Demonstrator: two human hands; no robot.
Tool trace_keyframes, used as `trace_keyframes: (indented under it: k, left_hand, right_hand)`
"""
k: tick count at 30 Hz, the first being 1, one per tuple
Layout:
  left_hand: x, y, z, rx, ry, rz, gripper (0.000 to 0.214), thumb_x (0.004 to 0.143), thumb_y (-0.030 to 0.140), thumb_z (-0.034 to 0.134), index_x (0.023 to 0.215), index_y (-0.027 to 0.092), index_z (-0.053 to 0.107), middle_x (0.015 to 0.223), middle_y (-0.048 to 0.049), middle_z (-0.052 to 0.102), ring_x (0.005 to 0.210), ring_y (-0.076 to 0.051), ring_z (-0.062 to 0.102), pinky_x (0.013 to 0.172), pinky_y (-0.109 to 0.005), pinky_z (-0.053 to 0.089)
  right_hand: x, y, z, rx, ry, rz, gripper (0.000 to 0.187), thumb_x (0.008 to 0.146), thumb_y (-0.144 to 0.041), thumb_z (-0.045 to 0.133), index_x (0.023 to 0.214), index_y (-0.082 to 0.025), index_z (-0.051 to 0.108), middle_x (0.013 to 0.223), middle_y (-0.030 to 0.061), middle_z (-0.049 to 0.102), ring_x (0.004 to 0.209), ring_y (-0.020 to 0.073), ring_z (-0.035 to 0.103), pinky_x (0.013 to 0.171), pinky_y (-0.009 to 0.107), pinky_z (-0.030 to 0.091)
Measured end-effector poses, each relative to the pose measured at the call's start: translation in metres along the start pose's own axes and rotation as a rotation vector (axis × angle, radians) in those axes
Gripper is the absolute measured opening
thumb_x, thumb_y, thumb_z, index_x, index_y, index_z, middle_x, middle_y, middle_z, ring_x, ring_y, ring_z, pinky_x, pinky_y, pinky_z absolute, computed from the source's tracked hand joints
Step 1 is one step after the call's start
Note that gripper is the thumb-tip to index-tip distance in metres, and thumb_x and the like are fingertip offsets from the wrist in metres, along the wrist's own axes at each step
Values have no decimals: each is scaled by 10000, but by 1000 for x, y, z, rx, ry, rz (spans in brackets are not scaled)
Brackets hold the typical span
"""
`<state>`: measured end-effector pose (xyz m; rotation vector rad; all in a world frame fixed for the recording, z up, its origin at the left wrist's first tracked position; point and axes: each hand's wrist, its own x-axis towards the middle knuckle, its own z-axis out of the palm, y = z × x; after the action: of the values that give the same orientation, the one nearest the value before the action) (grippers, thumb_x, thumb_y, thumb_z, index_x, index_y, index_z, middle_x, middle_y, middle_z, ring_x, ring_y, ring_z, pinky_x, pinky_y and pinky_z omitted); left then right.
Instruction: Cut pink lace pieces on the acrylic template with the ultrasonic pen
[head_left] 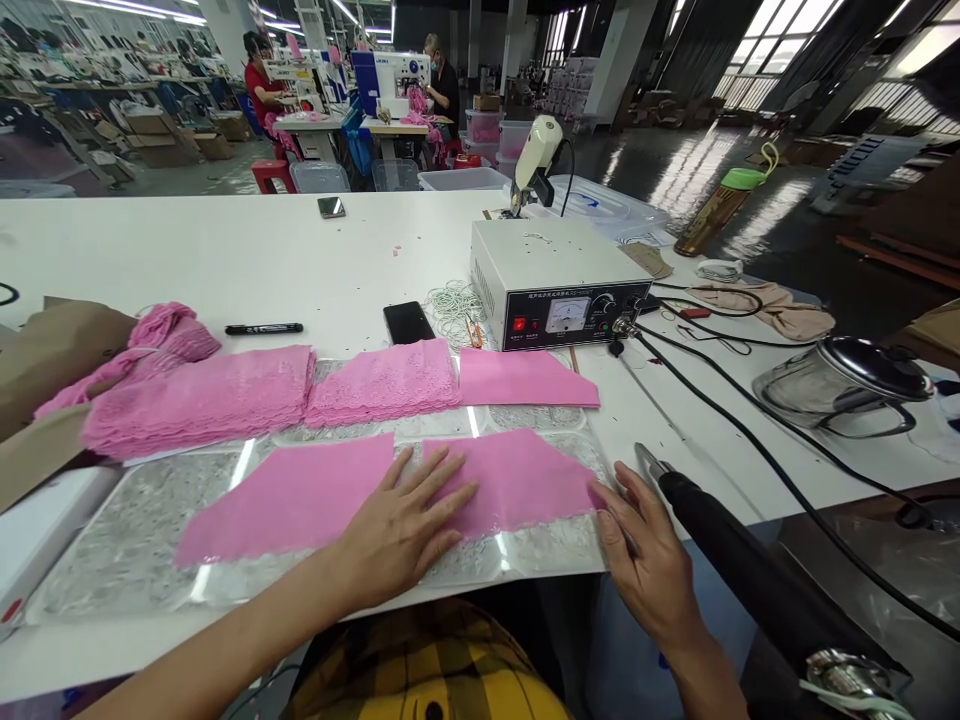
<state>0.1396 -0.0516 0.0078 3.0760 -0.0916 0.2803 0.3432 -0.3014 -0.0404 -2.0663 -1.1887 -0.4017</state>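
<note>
My left hand (401, 535) lies palm down with fingers spread. It presses on a flat pink cloth piece (525, 475) with a slanted right end. A second pink cloth piece (289, 500) lies left of that hand, slanted at its left end. My right hand (649, 560) has its visible fingertips at the first piece's right edge. Close beside this hand, a black handheld tool (742, 565) with a metal tip slants across the table edge; whether the hand supports it is unclear. Both pieces rest on a transparent patterned mat (135, 535).
Stacked pink lace (202, 395), a lace pile (386, 385) and another pink piece (525, 380) lie behind. A marker (264, 329), a phone (409, 323), a control box (562, 280) with cables and a glass pot (832, 385) stand around. Two people work at sewing machines (394, 80).
</note>
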Motion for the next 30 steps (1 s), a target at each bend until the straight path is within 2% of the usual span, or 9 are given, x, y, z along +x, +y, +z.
trace_keyframes:
  k: [3,8,12,18,30]
  left_hand:
    - [16,2,4,-45,-40,48,475,1041,416,366,1491,267,404,1582,-83,327,1473,-303,286,1204,-568,184]
    - [30,-1,15,-83,-90,39,484,1043,431,355,1502,279,382,1593,-97,295,1468,-327,287,1182,-605,200]
    - [29,-1,15,-77,-102,42,495,1041,427,374,1518,298,347,1600,-93,277,1479,-323,259,1187,-603,179]
    - [28,-1,15,-29,-75,44,508,1031,438,400,1519,307,345,1599,-78,289,1472,-331,276,1190,-590,185]
    - [29,-2,11,11,-74,69,503,1038,440,381,1516,287,354,1593,-95,296,1452,-342,317,1181,-592,194]
  right_hand:
    - [-3,2,-1,12,20,1,301,927,-218,544,1205,-231,656,1394,102,535,1244,239,575,993,399,558]
    - [-9,6,-2,-1,45,53,292,918,-246,563,1193,-223,656,1338,97,591,1203,233,606,974,356,562]
    - [-14,8,-1,9,75,84,280,911,-267,573,1174,-241,665,1307,84,612,1183,239,618,978,369,555]
    - [-14,6,1,56,76,51,267,912,-222,569,1155,-256,674,1312,82,600,1169,225,625,926,344,580]
    - [-12,3,0,54,107,57,247,918,-248,557,1130,-237,683,1272,87,627,1129,211,639,908,335,572]
